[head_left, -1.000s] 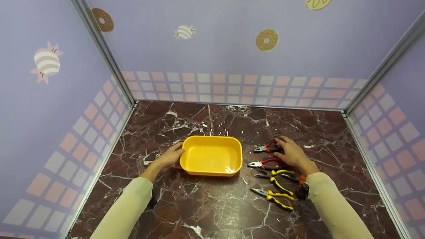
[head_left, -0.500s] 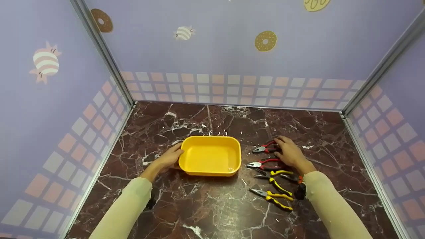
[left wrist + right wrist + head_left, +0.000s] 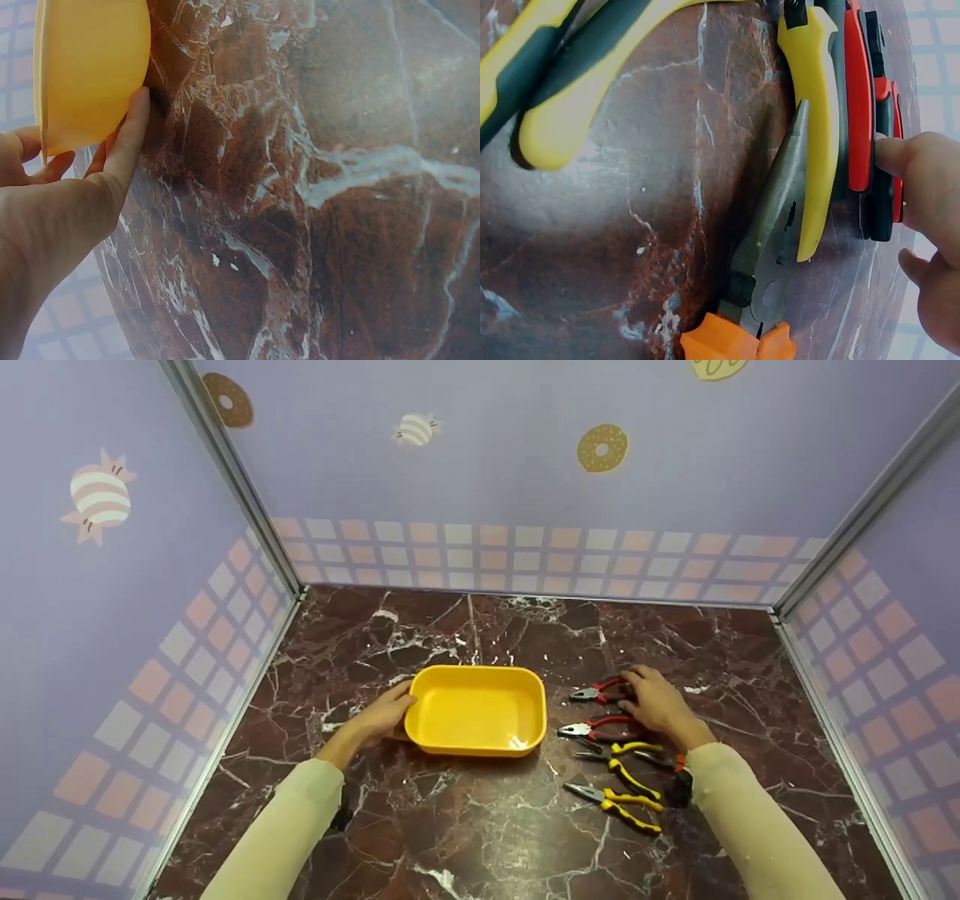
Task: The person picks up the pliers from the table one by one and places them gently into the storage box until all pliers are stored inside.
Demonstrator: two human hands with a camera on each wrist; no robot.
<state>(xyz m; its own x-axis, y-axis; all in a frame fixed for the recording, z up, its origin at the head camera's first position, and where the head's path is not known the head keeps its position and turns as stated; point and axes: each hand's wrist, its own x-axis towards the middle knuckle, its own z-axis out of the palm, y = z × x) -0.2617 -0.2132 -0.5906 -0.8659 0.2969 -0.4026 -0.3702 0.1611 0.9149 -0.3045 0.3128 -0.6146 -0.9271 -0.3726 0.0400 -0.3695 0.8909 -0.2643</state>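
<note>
The tub (image 3: 476, 711) sits near the middle of the desk (image 3: 502, 829), the left hand (image 3: 379, 714) at its left end. To its right, going nearer, lie combination pliers (image 3: 589, 694) at the right hand (image 3: 658, 703), second combination pliers (image 3: 579, 730), third pliers (image 3: 622, 763) and long-nose pliers (image 3: 609, 803). Fifth pliers (image 3: 771, 247) lie right of the third. Walls (image 3: 487, 472) stand left, right and behind.

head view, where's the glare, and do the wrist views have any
Head view: a bright sheen on the tabletop in front of the yellow tub, plus a glint inside its near right corner; left wrist view: hazy sheen at upper right; right wrist view: whitish glare left of the orange-handled pliers.
</note>
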